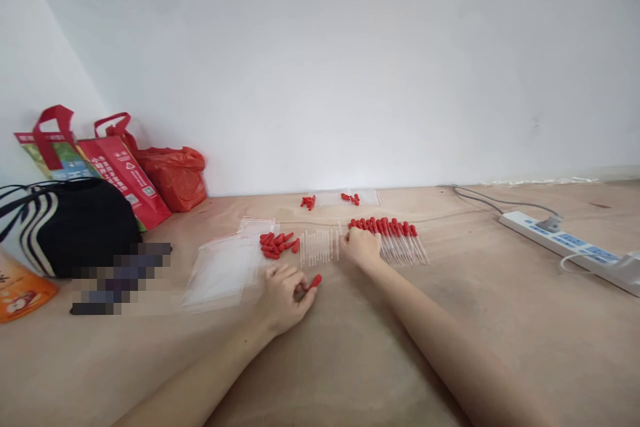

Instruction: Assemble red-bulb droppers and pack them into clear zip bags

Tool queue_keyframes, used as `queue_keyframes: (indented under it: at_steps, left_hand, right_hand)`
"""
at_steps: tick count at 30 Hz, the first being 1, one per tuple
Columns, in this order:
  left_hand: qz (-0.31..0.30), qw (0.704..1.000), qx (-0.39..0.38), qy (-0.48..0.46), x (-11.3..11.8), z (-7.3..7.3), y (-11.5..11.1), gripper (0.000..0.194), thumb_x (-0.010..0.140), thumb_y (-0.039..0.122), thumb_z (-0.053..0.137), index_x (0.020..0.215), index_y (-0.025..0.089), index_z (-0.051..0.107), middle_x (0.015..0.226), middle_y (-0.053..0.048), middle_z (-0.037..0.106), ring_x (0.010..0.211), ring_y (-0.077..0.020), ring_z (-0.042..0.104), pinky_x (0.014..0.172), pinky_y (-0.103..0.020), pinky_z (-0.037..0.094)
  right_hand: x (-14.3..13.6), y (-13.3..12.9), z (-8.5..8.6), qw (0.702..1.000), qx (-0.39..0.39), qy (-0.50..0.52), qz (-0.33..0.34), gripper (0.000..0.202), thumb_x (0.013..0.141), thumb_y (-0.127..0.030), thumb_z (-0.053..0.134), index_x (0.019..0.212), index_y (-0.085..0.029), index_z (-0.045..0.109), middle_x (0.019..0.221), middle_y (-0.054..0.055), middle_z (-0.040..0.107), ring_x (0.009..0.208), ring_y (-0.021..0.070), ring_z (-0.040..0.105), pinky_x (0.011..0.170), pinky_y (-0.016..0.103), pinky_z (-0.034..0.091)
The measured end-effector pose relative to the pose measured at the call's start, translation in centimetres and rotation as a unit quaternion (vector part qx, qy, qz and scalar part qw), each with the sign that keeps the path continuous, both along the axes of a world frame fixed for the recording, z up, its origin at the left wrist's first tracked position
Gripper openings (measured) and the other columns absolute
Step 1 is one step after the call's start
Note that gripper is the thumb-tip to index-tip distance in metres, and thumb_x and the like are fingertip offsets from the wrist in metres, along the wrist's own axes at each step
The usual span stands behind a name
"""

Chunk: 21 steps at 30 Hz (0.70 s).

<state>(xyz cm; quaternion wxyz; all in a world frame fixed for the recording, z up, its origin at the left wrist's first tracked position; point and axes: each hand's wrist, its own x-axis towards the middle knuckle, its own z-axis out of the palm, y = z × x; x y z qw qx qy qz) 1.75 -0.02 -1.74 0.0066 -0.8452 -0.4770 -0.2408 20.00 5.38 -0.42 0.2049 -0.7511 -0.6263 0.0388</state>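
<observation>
My left hand (pixel 287 293) rests low over the table, a red rubber dropper bulb (pixel 315 281) pinched between thumb and forefinger. Farther right, my right hand (pixel 361 247) has its fingers closed on a thin clear dropper tube (pixel 339 232), whose upper end shows beside the fingertips. Left of that hand lies a row of bare clear tubes (pixel 317 247). A pile of loose red bulbs (pixel 276 244) sits beyond my left hand. Just right of my right hand, droppers with red bulbs fitted (pixel 400 237) lie side by side, partly hidden by the hand.
Clear zip bags (pixel 215 270) lie flat on the left. Another bag with red bulbs and tubes (pixel 333 199) lies near the wall. Red shopping bags (pixel 125 177) and a black drawstring bag (pixel 83 227) stand at far left. A white power strip (pixel 565 243) with cables lies right.
</observation>
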Motion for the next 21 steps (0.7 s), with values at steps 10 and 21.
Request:
queue_keyframes:
  at_steps: [10,21]
  left_hand:
    - [-0.116,0.989,-0.088,-0.032,0.9,0.6,0.4,0.015,0.076,0.027,0.051,0.088,0.018,0.051,0.089,-0.004,0.052,0.084,-0.0193,0.052,0.075,-0.032,0.041]
    - [-0.148,0.905,-0.235,-0.322,2.3,-0.6,0.4,0.005,0.081,0.017,0.046,0.083,0.017,0.041,0.081,-0.002,0.055,0.078,-0.0135,0.059,0.072,-0.028,0.048]
  right_hand:
    - [6.5,-6.4,-4.4,0.955,0.185,0.044,0.228,0.018,0.086,-0.02,0.031,0.09,-0.016,0.048,0.08,0.006,0.06,0.069,0.0159,0.054,0.071,0.031,0.034]
    - [5.7,-7.3,-3.6,0.947,0.212,0.006,0.241,0.021,0.085,-0.018,0.034,0.091,-0.019,0.054,0.081,0.003,0.06,0.073,0.013,0.055,0.084,0.034,0.026]
